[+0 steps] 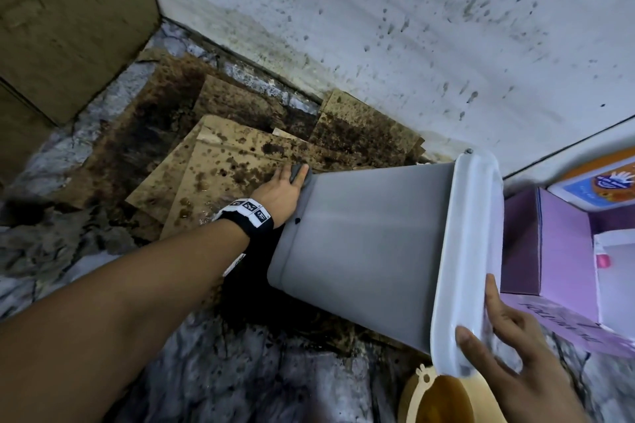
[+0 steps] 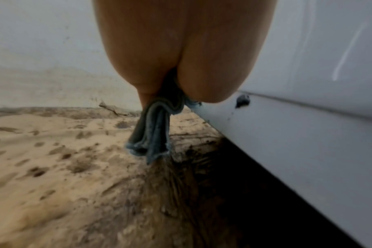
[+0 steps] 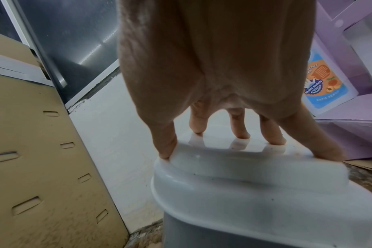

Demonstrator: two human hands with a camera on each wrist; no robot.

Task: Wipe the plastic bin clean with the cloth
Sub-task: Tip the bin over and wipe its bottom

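The grey plastic bin lies tilted on its side over the dirty floor, its white lid pointing right. My left hand pinches a folded grey-blue cloth and presses it against the bin's bottom end. In the left wrist view the cloth hangs down from my left hand, next to the bin wall, which carries a dark spot. My right hand grips the lid's edge with thumb and spread fingers. The right wrist view shows those fingertips on the lid.
Stained cardboard sheets cover the floor in the corner under a spattered white wall. A big cardboard box stands at the left. A purple box and a labelled pack are at the right, a beige container below.
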